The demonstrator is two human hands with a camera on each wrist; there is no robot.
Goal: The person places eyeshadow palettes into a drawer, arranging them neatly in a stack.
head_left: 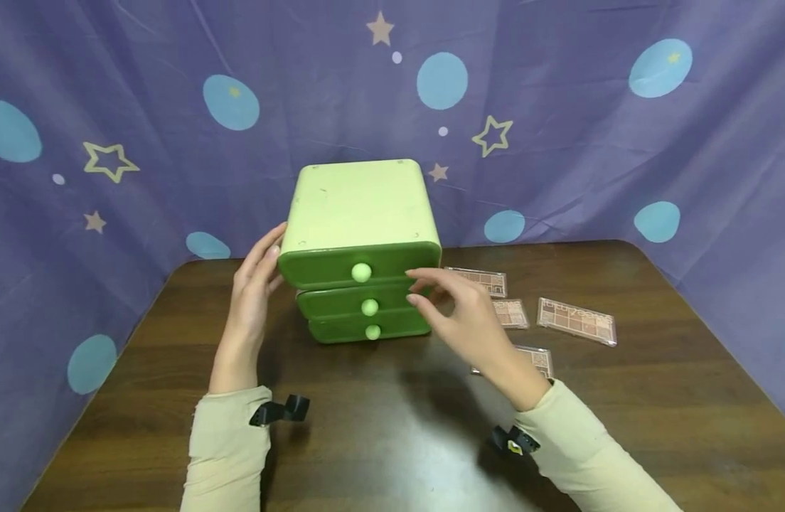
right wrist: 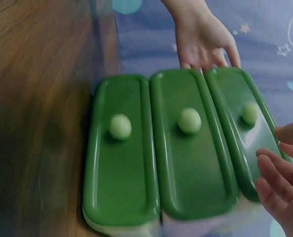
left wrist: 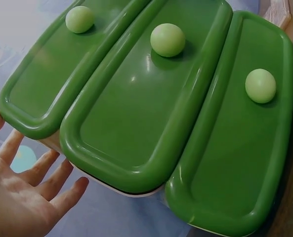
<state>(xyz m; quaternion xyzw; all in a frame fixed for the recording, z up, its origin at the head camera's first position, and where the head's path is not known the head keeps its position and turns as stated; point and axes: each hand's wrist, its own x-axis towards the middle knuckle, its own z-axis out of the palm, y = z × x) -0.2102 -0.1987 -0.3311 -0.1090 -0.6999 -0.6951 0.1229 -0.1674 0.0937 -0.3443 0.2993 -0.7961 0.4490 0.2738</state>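
Drawer cabinet: at 12 o'clock on the tabletop, between both grips.
Left grip: wide, fingers spread, at the cabinet's 9 o'clock side (contact uncertain).
Right grip: thumb and forefinger apart, near the top drawer's 3 o'clock end.
Palettes: four, at cabinet's 4 o'clock.

Hand beside green drawers; pale knobs

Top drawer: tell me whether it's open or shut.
Shut, going by the head view: the top drawer has its green front against the pale chest, no gap showing between them.
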